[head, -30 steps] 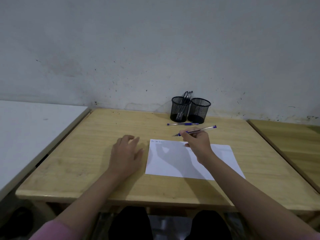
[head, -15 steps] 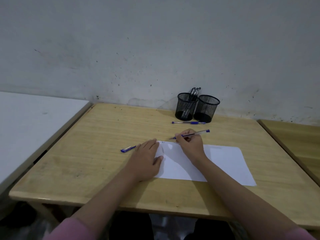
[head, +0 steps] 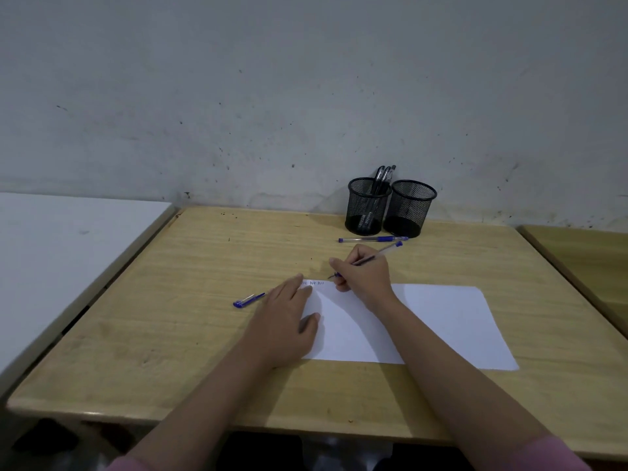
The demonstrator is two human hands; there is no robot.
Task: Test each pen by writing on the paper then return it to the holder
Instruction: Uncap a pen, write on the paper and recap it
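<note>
Right hand (head: 365, 277) grips a pen (head: 368, 260) in writing pose, tip at the paper's (head: 441, 321) top edge beside earlier marks; left hand (head: 285, 321) lies flat, pinning the sheet. Holders (head: 368, 207) stand behind.

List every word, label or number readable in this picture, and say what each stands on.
Handwriting on the paper, top left corner beside the left hand: blue marks, too small to read.
Pens, both mesh holders, table: no print visible.
Nothing else is legible.
</note>
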